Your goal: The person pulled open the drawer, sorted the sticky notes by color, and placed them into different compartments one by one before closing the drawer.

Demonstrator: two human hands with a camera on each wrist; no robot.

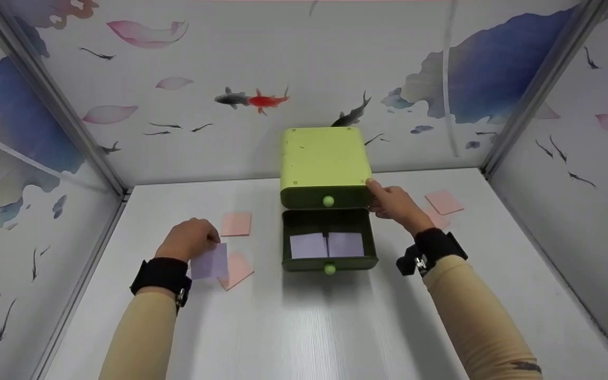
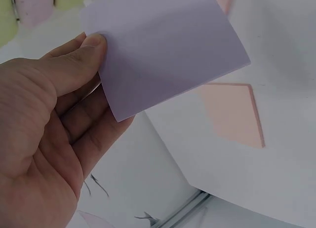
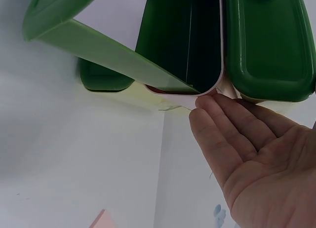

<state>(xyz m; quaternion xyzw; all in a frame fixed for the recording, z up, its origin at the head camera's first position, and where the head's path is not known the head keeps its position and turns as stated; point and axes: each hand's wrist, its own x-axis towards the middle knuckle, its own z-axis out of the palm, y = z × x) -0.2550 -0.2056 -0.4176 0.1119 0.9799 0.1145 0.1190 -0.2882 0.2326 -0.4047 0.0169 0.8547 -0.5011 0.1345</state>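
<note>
My left hand (image 1: 189, 240) pinches a purple sticky note pad (image 2: 168, 50) by one edge, thumb on its face and fingers behind. In the head view the pad overlaps a pink sticky note pad (image 1: 237, 270) on the table. A light-green drawer box (image 1: 325, 158) stands against the back wall. Its lower drawer (image 1: 330, 264) is pulled out, with two purple pads (image 1: 306, 246) side by side inside; the upper drawer (image 1: 304, 198) is closed. My right hand (image 1: 396, 205) touches the box's right side, thumb at the top front corner and extended fingers (image 3: 217, 144) against the side.
Another pink pad (image 1: 236, 224) lies left of the box. Two more pink pads (image 1: 444, 202) lie on the right, one partly behind my right hand. Printed panels (image 1: 230, 137) with fish and petals surround the white table (image 1: 325, 338) at the back and sides.
</note>
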